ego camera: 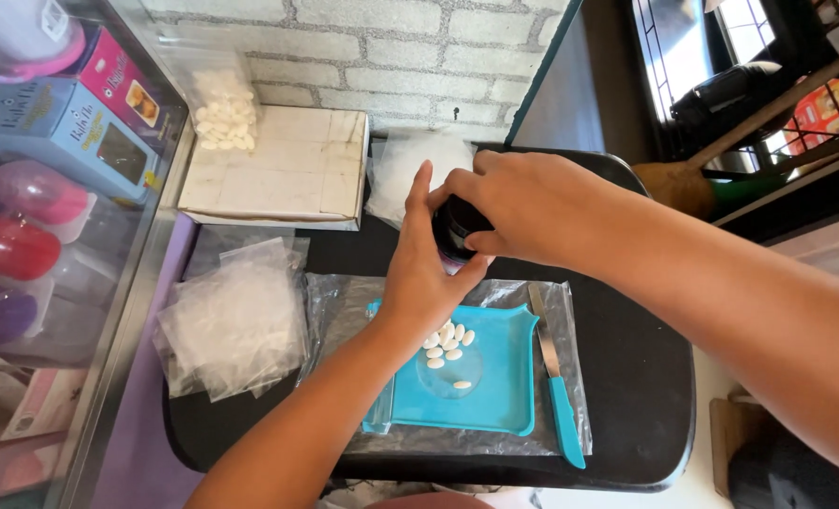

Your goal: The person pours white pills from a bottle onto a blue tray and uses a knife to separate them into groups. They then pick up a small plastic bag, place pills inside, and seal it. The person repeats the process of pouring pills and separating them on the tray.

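Note:
Both my hands hold a small dark bottle (452, 229) above the far edge of a turquoise counting tray (504, 391). My left hand (419, 273) wraps the bottle's body from the near side. My right hand (513, 207) grips its black top from above. Several white oval tablets (448, 341) lie on the tray just below my left wrist. A turquoise-handled spatula (558, 386) rests along the tray's right side. The tray sits on a clear plastic sheet (334, 311) spread on a black tabletop (645, 396).
A pile of small clear bags (236, 325) lies left of the tray. A flat white box (278, 170) stands at the back with a bag of white tablets (223, 111) beside it. A glass cabinet with coloured boxes (52, 132) lines the left.

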